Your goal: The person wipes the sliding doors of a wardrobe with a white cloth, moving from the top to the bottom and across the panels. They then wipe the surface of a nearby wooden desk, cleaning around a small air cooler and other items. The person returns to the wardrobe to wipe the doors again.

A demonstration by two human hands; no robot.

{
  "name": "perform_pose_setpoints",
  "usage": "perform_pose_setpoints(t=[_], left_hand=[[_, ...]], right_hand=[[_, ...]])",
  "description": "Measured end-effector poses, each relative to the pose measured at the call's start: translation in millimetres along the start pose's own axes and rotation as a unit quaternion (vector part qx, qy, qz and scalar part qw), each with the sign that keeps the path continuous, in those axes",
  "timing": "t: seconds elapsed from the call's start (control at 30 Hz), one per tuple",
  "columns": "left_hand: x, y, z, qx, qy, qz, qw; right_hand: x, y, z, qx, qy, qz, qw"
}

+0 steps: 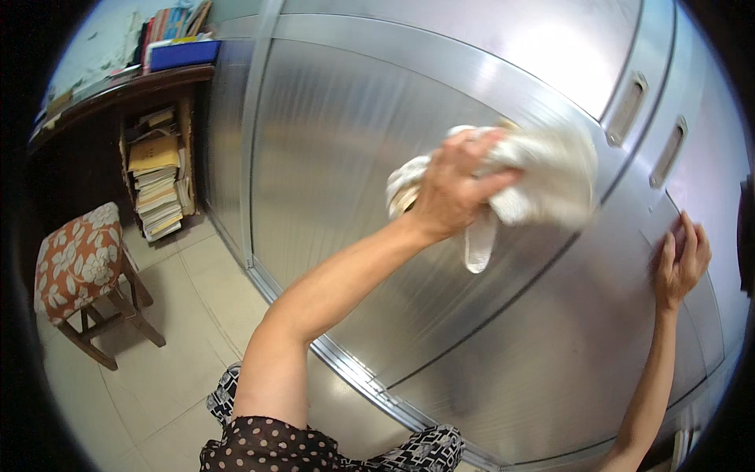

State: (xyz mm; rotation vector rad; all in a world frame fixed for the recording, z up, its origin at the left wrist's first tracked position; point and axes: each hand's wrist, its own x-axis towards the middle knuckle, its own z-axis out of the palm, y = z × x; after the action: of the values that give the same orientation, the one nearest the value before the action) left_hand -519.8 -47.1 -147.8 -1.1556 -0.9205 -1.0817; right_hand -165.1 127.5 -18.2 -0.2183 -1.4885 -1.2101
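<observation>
My left hand (458,187) is closed around a bunched white cloth (546,169), held against a shiny metal sliding door panel (338,149). The cloth's right part is smeared by motion, and one end (480,245) hangs below my fingers. Farther right, my right hand (684,259) rests on the neighbouring metal panel (543,354) with its fingers stretched upward, holding nothing. Between the hands, two recessed oval door pulls (627,110) sit near the panels' edges.
A metal floor track (350,370) runs below the doors. To the left, a stool (82,263) with a floral orange seat stands on the tiled floor (185,315). Behind it is a dark desk (71,126) with a stack of papers (157,193), a blue box (185,53) and books (165,30).
</observation>
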Motion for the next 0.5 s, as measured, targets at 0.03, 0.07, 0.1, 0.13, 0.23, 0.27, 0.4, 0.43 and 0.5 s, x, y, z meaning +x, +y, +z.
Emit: perform_pose_setpoints(t=[0.03,0.07,0.1,0.13,0.23,0.27,0.4,0.43,0.5], left_hand=[[7.5,-12.3,2.6,0.002,0.005,0.018,1.0],[16.7,-29.1,0.4,0.006,0.007,0.04,0.999],[25.1,-52.5,-6.9,0.047,0.024,0.011,0.999],[25.2,-76.2,-15.5,0.098,0.018,-0.05,0.994],[20.8,-133.3,-44.1,0.092,0.046,-0.414,0.904],[27.6,-147.9,-51.2,0.067,0.118,-0.511,0.849],[22.3,-159.2,-7.5,0.265,0.067,-0.249,0.929],[25.4,-138.5,-12.3,0.218,0.031,-0.182,0.958],[32.8,-137.7,-32.2,0.174,-0.001,-0.108,0.979]], right_hand=[[-0.3,1.7,-0.2,0.002,-0.003,-0.002,1.0],[-0.5,2.3,0.4,0.006,-0.004,0.0,1.0],[0.8,1.6,1.8,0.01,-0.005,0.002,1.0],[-1.5,2.4,2.6,0.008,-0.008,0.01,1.0],[-3.2,1.3,8.6,0.01,-0.013,0.028,0.999],[0.5,-1.2,7.2,0.006,-0.008,0.028,1.0],[-3.9,-1.5,8.0,-0.019,-0.018,0.043,0.999],[-6.4,2.4,6.8,-0.03,-0.027,0.045,0.998],[-8.0,6.9,8.8,-0.042,-0.033,0.036,0.998]])
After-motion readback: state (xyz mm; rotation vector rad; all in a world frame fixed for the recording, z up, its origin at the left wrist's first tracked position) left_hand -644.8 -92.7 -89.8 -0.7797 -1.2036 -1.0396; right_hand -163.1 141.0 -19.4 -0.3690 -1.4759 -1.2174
